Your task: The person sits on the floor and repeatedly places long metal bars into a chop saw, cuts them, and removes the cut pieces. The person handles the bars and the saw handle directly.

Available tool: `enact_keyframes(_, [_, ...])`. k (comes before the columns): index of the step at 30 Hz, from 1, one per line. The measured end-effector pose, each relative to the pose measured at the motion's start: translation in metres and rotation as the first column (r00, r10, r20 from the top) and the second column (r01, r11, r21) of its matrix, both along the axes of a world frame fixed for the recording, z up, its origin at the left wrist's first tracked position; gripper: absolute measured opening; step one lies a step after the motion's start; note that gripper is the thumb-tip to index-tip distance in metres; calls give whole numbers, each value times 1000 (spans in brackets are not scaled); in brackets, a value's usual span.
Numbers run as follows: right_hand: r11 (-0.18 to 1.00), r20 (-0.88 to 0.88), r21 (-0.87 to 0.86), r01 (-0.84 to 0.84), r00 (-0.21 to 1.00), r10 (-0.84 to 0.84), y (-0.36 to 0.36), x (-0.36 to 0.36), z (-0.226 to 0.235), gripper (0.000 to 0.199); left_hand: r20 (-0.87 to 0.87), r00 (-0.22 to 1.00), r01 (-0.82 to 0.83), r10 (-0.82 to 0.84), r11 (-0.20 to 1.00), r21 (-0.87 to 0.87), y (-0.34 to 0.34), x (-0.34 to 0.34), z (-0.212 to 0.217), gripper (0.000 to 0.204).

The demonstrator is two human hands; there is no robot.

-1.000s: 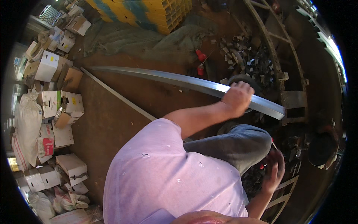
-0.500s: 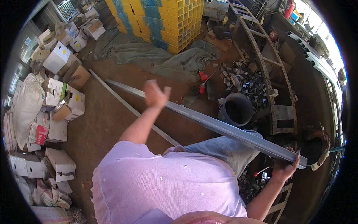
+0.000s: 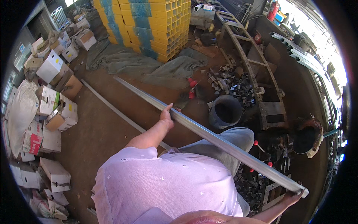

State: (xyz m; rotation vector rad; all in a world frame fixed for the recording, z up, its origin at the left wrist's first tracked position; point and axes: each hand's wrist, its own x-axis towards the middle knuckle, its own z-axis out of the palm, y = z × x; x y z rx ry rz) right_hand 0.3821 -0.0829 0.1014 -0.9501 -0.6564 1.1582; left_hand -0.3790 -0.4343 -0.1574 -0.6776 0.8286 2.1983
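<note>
A long grey metal bar (image 3: 209, 134) runs from the upper left toward the lower right, held above the dirt floor. My left hand (image 3: 167, 116) grips it near its middle, arm stretched forward. My right hand (image 3: 291, 197) holds the bar's near end at the lower right; only part of that hand shows. My light purple shirt fills the lower middle of the picture, and my grey trouser leg lies under the bar.
A second long bar (image 3: 119, 114) lies on the floor. A black bucket (image 3: 225, 111) and a heap of small metal pieces (image 3: 231, 84) sit ahead. Cardboard boxes (image 3: 56, 108) line the left. Stacked yellow and blue crates (image 3: 149, 26) and a metal ladder frame (image 3: 257, 71) stand behind.
My left hand was off the bar with fingers spread; it now grips the bar near its middle. The bar's far end has swung farther out, and my right hand stays at the near end.
</note>
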Motion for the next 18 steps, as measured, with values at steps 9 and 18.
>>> enact_keyframes(9, [721, 315, 184, 669, 654, -688, -121, 124, 23, 65, -268, 804, 587, -531, 636, 500, 68, 91, 114, 27])
enact_keyframes(18, [378, 176, 206, 903, 346, -921, -265, 174, 18, 63, -327, 547, 779, -771, 326, 535, 162, 160, 151, 28])
